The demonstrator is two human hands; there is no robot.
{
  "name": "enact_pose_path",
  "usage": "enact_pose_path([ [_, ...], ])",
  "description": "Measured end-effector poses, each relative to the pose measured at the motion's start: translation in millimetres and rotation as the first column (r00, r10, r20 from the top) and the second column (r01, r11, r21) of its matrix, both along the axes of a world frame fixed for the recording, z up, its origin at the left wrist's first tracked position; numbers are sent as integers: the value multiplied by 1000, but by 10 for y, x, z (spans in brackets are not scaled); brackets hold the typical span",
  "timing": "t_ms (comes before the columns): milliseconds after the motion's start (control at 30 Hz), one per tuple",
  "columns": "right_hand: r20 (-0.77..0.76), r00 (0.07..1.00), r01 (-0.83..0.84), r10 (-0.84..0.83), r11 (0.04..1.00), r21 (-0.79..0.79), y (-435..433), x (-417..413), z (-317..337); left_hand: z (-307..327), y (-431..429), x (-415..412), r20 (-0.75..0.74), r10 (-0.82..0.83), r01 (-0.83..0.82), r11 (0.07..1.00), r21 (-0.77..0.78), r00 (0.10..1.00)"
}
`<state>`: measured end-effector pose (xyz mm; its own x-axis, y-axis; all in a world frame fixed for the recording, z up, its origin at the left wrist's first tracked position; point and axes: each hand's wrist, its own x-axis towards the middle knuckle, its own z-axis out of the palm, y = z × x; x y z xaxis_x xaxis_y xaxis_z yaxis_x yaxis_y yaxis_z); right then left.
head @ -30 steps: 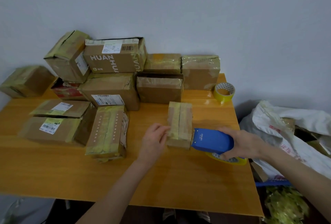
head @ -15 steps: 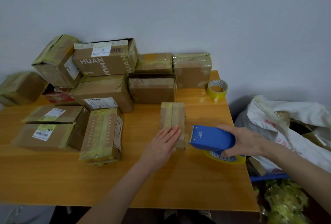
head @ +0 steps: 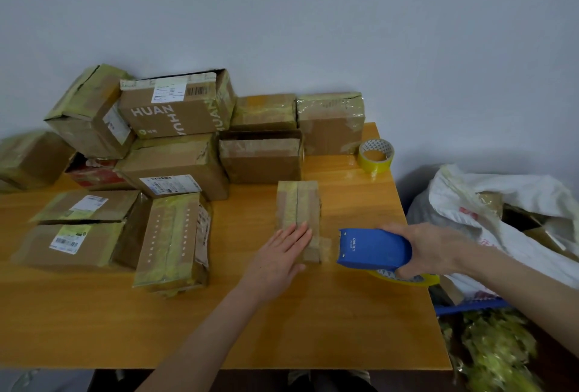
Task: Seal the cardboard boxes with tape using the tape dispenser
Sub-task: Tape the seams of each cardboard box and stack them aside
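Counting cardboard boxes on the wooden table (head: 313,329), I reach twelve. Eleven crowd the left and rear, some stacked by the wall. Among them are one HUAN-printed box (head: 175,106) on top of the stack, one red-printed box (head: 94,173) low at the left, and one perforated box (head: 174,241) nearest the front. Most carry yellowish tape. The twelfth, a small box (head: 297,203), lies apart near the table's middle, its long side running away from me, with tape along its top seam.

Hands: two.
- The left hand (head: 279,253) lies flat on the small box's near end, fingers straight and together, grasping nothing.
- The right hand (head: 435,247) has its fingers wrapped round one blue tape dispenser (head: 372,249), held just right of that same end with its mouth toward the box. I cannot tell whether the two touch.

Tape rolls: two, both yellow.
- One loaded roll (head: 407,278) shows under the dispenser.
- One loose roll (head: 376,156) stands at the table's rear right edge.

Off the table to the right I note one crumpled white bag (head: 501,200), and below it a blurred yellow-green heap (head: 495,354).
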<state>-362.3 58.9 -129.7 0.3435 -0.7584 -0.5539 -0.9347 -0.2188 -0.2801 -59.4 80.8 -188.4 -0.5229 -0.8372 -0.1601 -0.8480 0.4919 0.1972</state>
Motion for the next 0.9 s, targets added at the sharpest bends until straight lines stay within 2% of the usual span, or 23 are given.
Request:
enact_pose_path([
  [167, -125, 989, -74, 77, 997, 28, -140, 357, -54, -4, 2, 9, -33, 13, -13, 1000, 3, 999],
  [467, -112, 992, -32, 51, 986, 164, -403, 571, 3, -34, 22, 31, -69, 16, -14, 1000, 22, 997],
  [567, -247, 967, -40, 60, 995, 87, -404, 538, -38, -24, 34, 18, -51, 11, -9, 999, 36, 999],
  [600, -245, 969, -23, 39, 997, 68, -404, 474, -59, -20, 26, 16, -51, 12, -10, 999, 36, 999],
  [667, -48, 987, 158, -155, 985, 74, -486, 307, -28, -17, -13, 10, -82, 19, -18, 1000, 7, 996],
  [700, 99, 953, 277, -286, 956, 97, -524, 236, 2, -20, -15, 5, -101, 25, -25, 1000, 0, 995],
  [767, 346, 807, 461, -479, 877, 138, -559, 181, -2, -30, 1, -2, -136, 63, -65, 998, -7, 989],
  [833, 485, 618, 612, -619, 766, 199, -566, 218, -167, -10, 15, -28, -182, 122, -122, 992, 13, 976],
  [900, 541, 372, 714, -754, 605, 351, -536, 261, -373, 71, -6, -70, -274, 199, -185, 980, 78, 941],
])
